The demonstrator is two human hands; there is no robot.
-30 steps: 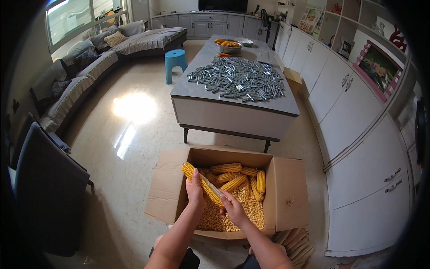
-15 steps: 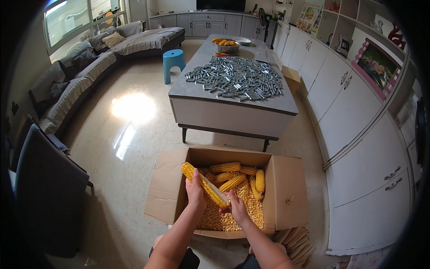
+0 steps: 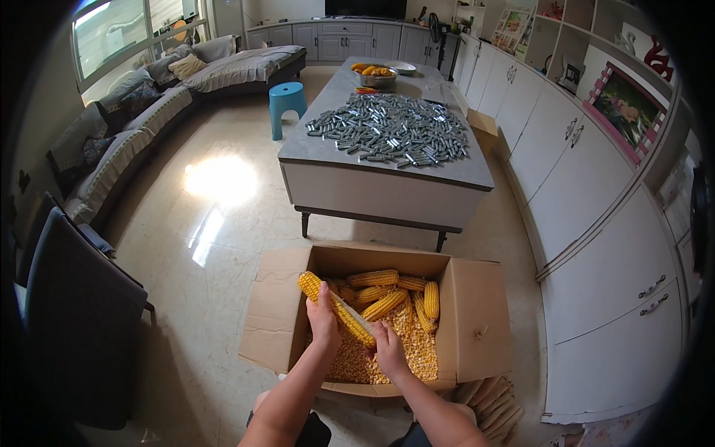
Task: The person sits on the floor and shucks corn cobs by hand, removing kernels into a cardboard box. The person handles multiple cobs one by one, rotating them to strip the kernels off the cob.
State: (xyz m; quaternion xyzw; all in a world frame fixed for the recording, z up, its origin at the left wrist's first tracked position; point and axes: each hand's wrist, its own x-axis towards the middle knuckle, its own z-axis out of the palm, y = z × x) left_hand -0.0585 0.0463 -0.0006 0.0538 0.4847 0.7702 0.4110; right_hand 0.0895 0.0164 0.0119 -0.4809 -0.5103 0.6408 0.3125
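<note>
A yellow corn cob [image 3: 348, 316] is held slantwise over the cardboard box [image 3: 261, 313], its far end up to the left. A pale strip without kernels runs along its right side. My left hand [image 3: 322, 316] is wrapped around its upper part. At its lower end my right hand [image 3: 388, 349] grips it, the thumb against the bare strip; some fingers are hidden behind the cob. Below both hands loose corn kernels [image 3: 417, 357] cover the bottom of the box. Several whole cobs [image 3: 386, 304] lie piled along the box's far and right sides.
Beyond the box stands a long grey table [image 3: 313, 153] spread with many small silvery cylinders [image 3: 402, 127]. A bowl of corn [image 3: 375, 77] sits toward its far end. To the left are a blue stool [image 3: 287, 100] and a dark chair [image 3: 82, 320]; white cabinets [image 3: 596, 298] line the right.
My right hand has moved slightly left along the lower end of the cob. My left hand keeps its hold, and the cob has hardly shifted.
</note>
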